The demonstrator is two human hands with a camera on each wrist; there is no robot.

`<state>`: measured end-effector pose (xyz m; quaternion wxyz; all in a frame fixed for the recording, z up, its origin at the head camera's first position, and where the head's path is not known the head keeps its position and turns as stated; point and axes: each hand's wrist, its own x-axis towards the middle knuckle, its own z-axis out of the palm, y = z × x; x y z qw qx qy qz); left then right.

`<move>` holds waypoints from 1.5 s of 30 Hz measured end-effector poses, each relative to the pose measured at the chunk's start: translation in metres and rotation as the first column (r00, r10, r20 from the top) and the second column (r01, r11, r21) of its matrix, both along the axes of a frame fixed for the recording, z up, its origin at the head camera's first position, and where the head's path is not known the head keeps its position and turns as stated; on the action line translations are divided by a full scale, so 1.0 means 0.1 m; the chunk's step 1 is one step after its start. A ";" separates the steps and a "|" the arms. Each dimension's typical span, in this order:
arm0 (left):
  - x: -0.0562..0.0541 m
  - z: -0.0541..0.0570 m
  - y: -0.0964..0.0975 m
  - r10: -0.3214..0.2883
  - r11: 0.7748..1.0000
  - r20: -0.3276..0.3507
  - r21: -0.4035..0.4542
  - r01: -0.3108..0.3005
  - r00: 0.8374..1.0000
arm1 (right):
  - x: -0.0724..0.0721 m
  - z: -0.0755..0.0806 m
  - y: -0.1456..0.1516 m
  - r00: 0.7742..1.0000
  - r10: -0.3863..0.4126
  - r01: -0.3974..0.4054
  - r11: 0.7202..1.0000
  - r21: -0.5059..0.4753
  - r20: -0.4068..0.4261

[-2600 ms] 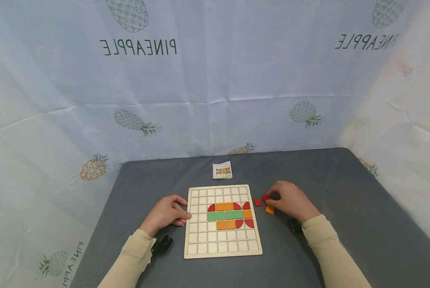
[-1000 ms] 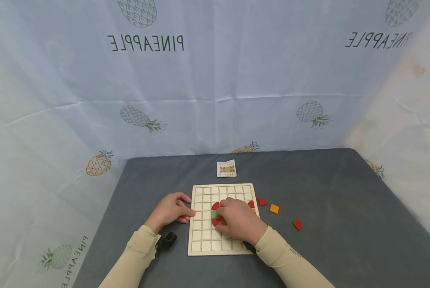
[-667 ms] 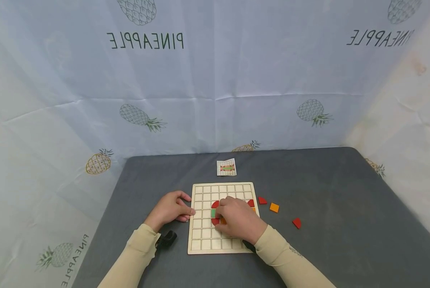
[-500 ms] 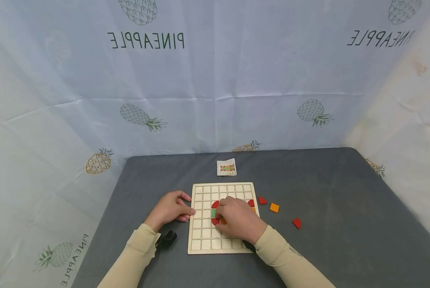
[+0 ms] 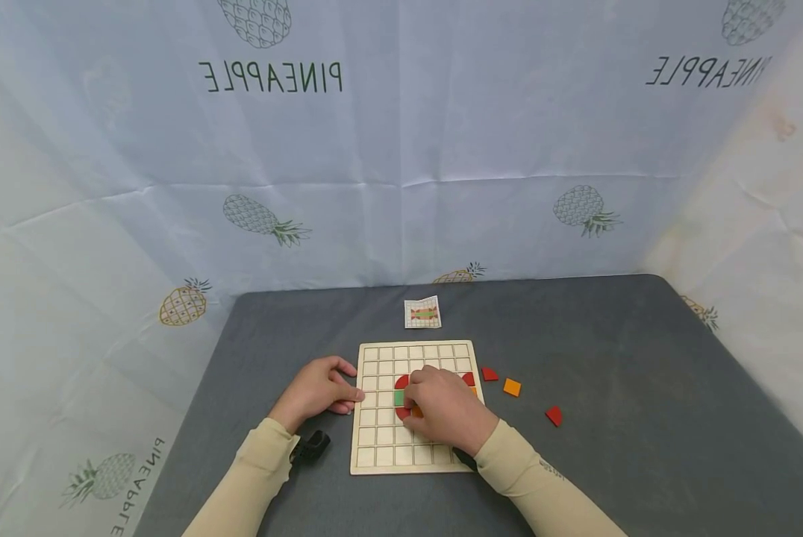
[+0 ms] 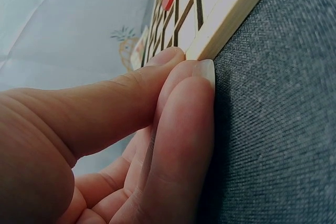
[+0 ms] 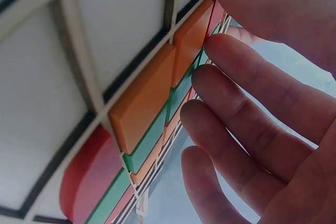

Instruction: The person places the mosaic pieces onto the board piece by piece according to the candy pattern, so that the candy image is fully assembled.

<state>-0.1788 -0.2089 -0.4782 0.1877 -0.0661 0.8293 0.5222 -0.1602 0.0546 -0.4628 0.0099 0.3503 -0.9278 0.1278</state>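
Observation:
A wooden grid board (image 5: 375,453) lies on the table with red, orange and green tiles in its cells. My left hand (image 5: 317,394) holds the board's left edge, thumb tip on the rim and a finger against the side, as the left wrist view shows. My right hand (image 5: 450,406) is over the board's middle and covers most of the tiles. Its thumb and index finger pinch a red quarter-circle tile (image 5: 401,412) at the left end of the pattern's lower row. In the right wrist view, orange tiles (image 7: 144,100) sit beside it; the other fingers are loosely extended.
Right of the board lie a red quarter-circle tile (image 5: 489,374), an orange square tile (image 5: 512,387) and another red quarter-circle tile (image 5: 554,416). A small pattern card (image 5: 422,312) lies behind the board. A pineapple-printed cloth (image 5: 401,149) hangs behind the grey table (image 5: 616,358).
My right hand has moved left from the loose tiles onto the board, bringing a red quarter-circle tile to the lower row's left end. It stays there over the last second. My left hand keeps its place.

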 end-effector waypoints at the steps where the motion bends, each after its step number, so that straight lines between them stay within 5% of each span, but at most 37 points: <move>1: 0.00 0.00 0.00 0.000 1.000 -0.001 0.000 0.000 1.000 | 0.00 0.00 0.00 1.000 -0.001 0.001 1.000 0.000 0.002; 9: 0.03 0.00 0.00 0.010 1.000 0.007 0.004 -0.010 1.000 | -0.04 0.04 0.18 0.999 -0.022 0.023 0.997 -0.070 0.024; 18: 0.05 -0.05 -0.01 0.008 1.000 -0.002 0.017 -0.007 1.000 | -0.22 0.08 0.92 0.962 -0.255 0.262 0.963 -0.061 0.102; 24: 0.05 -0.04 -0.01 0.010 1.000 0.004 0.015 -0.010 1.000 | -0.33 0.03 1.25 0.942 -0.300 0.310 0.950 -0.047 0.150; 34: 0.04 -0.03 0.01 0.003 1.000 0.006 0.011 -0.004 1.000 | -0.37 -0.07 1.28 0.920 -0.338 0.351 0.936 -0.031 0.197; 45: 0.03 -0.01 0.01 0.003 1.000 0.004 0.004 -0.003 1.000 | -0.43 -0.07 1.27 0.924 -0.338 0.349 0.937 -0.032 0.180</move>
